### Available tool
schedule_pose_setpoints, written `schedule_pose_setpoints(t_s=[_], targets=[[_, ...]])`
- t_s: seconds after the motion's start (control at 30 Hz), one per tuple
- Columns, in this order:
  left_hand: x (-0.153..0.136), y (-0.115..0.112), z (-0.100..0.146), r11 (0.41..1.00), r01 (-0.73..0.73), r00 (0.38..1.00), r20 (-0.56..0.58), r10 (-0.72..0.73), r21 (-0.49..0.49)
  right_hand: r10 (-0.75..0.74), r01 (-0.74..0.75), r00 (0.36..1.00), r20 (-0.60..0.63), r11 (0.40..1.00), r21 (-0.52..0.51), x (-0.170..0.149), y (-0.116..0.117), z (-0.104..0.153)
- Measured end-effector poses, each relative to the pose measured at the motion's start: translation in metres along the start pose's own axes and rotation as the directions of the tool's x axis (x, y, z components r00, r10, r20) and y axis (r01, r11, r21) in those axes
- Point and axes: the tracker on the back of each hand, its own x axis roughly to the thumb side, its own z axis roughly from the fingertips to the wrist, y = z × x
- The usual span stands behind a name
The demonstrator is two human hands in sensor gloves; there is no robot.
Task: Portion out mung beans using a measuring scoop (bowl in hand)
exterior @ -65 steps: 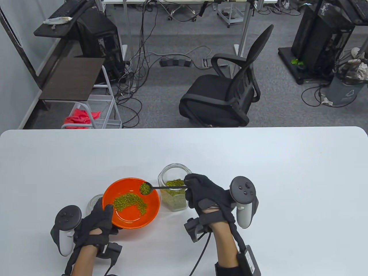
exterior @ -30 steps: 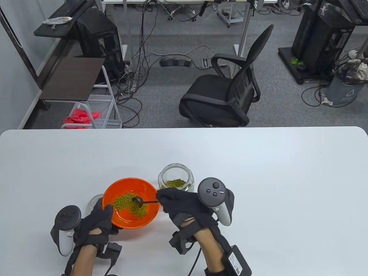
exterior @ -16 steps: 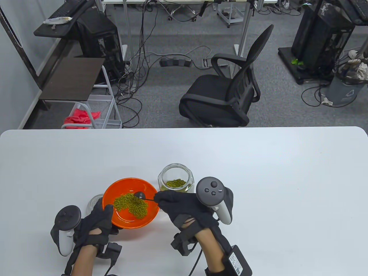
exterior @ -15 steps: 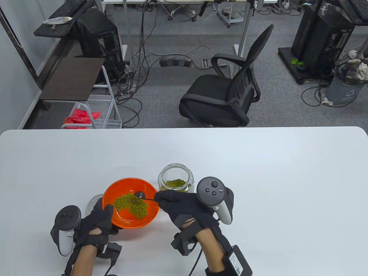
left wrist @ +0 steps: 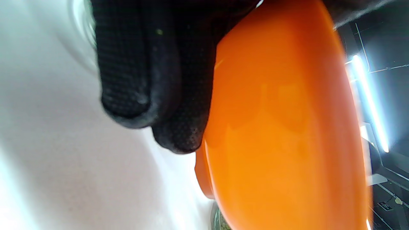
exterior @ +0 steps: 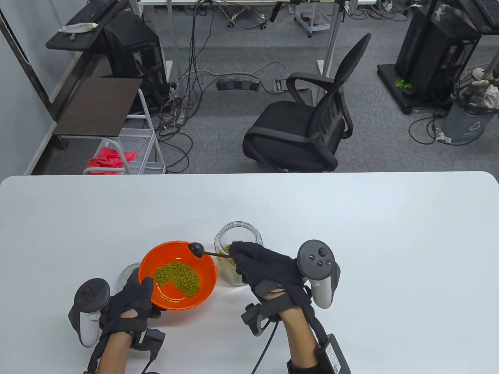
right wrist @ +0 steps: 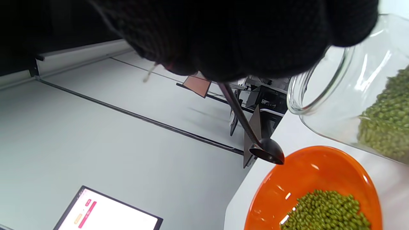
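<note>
An orange bowl (exterior: pixel 202 290) with a heap of green mung beans (exterior: pixel 177 274) sits tilted in my left hand (exterior: pixel 134 298), thumb over its near rim; in the left wrist view my fingers (left wrist: pixel 147 83) cup the bowl's underside (left wrist: pixel 281 127). My right hand (exterior: pixel 265 265) pinches the handle of a dark measuring scoop (exterior: pixel 196 248), whose empty head hovers over the bowl's far rim. In the right wrist view the scoop (right wrist: pixel 266 151) hangs above the bowl (right wrist: pixel 306 179). A glass jar (exterior: pixel 237 233) of mung beans stands just right of the bowl, partly hidden by my right hand.
A small clear glass lid or dish (exterior: pixel 126 272) lies on the white table (exterior: pixel 351 233) left of the bowl, behind my left hand. Beyond the table's far edge stands a black office chair (exterior: pixel 308 117).
My right hand tipped the scoop's beans into the bowl, then lifted the empty scoop up and back right toward the jar. The left hand and bowl stayed put.
</note>
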Motion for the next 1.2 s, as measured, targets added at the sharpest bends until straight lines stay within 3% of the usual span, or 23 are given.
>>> schedule_pose_setpoints(t_s=[0.33,0.5,0.73,0.9,1.2], targets=[[0.000,0.000,0.000,1.000,0.000,1.000,0.000,0.000,0.000,-0.020,0.020,1.000,-0.001,0.989,-0.145,-0.001,-0.031,0.006],[0.000,0.000,0.000,1.000,0.004,1.000,0.002,-0.004,0.003,0.036,-0.038,0.999,-0.009,0.969,-0.242,-0.002,-0.047,0.009],[0.000,0.000,0.000,1.000,0.004,1.000,0.003,-0.004,0.002,-0.018,0.011,1.000,-0.026,0.965,-0.261,-0.007,-0.057,0.011],[0.000,0.000,0.000,1.000,0.006,1.000,0.002,-0.006,0.002,0.023,-0.037,0.998,-0.051,0.957,-0.286,-0.010,-0.059,0.010],[-0.001,0.000,0.000,1.000,0.005,1.000,0.001,-0.005,0.002,0.172,-0.188,0.982,-0.081,0.941,-0.282,-0.014,-0.040,0.000]])
